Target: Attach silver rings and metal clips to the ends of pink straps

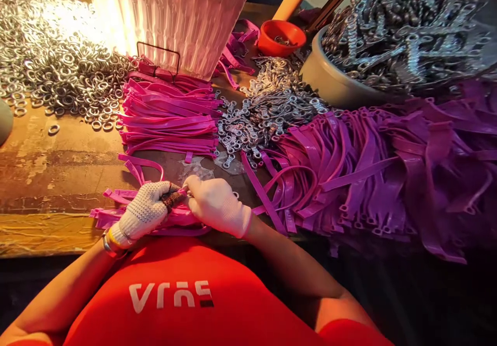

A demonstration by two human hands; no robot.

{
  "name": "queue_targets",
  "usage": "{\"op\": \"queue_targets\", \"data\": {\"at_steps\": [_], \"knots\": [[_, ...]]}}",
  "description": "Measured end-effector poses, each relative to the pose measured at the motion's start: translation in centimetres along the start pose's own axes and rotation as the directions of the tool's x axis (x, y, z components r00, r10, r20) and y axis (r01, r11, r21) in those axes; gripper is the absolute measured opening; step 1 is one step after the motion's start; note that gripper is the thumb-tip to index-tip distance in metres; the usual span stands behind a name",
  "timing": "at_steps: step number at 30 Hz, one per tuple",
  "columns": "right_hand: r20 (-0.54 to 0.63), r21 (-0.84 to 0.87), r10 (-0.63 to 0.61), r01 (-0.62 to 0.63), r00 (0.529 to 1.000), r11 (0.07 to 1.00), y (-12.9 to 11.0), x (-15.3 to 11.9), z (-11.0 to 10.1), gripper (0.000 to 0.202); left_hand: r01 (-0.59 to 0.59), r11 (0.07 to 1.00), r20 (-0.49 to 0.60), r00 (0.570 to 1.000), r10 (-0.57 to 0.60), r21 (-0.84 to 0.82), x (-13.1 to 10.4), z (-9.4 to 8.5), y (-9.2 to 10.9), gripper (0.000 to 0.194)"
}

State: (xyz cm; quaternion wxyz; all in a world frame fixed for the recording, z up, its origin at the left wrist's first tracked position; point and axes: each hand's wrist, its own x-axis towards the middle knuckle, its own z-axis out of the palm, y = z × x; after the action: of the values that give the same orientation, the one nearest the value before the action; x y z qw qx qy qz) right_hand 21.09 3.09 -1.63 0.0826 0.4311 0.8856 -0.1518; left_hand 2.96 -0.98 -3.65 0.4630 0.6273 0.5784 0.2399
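My left hand, in a white dotted glove with dark worn fingertips, is closed on a pink strap. My right hand, in a plain white glove, meets it with thumb and fingers pinched at the strap's end. Whatever sits inside that right pinch is too small and covered to make out. More loose pink straps lie under and beside both hands at the table's near edge. Just beyond, a neat stack of pink straps lies crosswise, with small metal links piled to its right.
Metal rings are heaped at the left. A wide bowl of metal links stands at the back right, beside a small red bowl. A large heap of purple-pink straps covers the right side. A ribbed translucent panel rises behind the stack.
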Motion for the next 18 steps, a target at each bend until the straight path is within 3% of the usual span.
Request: {"op": "queue_targets", "data": {"at_steps": [3,7,11,14,16,18], "knots": [[0.004,-0.082,-0.097,0.097,0.995,0.992,-0.3,-0.1,0.7,0.023,-0.044,0.998,0.016,0.999,0.044,0.042,0.2,0.3,-0.7,0.034],[0.006,-0.138,-0.136,0.135,0.991,0.981,-0.1,-0.3,0.8,0.026,-0.099,0.988,0.065,0.994,0.091,0.122,0.7,-0.1,0.0,0.025],[0.005,-0.132,-0.018,0.019,1.000,0.991,1.4,-1.0,-0.1,0.031,-0.155,0.948,0.147,0.982,0.117,0.277,0.6,-3.4,0.4,0.027],[0.067,-0.132,0.126,-0.117,0.990,0.984,3.2,-1.7,-1.0,0.041,-0.104,0.884,0.072,0.994,0.080,0.456,0.1,-6.5,-0.6,0.032],[0.094,-0.140,0.142,-0.129,0.985,0.982,4.1,-2.0,-1.4,0.050,-0.074,0.836,0.029,0.997,0.070,0.543,0.0,-7.7,-1.4,0.037],[0.044,-0.092,0.091,-0.087,0.995,0.992,4.3,-2.0,-1.4,0.058,-0.104,0.790,0.064,0.995,0.083,0.604,0.4,-7.6,-1.8,0.046]]}}
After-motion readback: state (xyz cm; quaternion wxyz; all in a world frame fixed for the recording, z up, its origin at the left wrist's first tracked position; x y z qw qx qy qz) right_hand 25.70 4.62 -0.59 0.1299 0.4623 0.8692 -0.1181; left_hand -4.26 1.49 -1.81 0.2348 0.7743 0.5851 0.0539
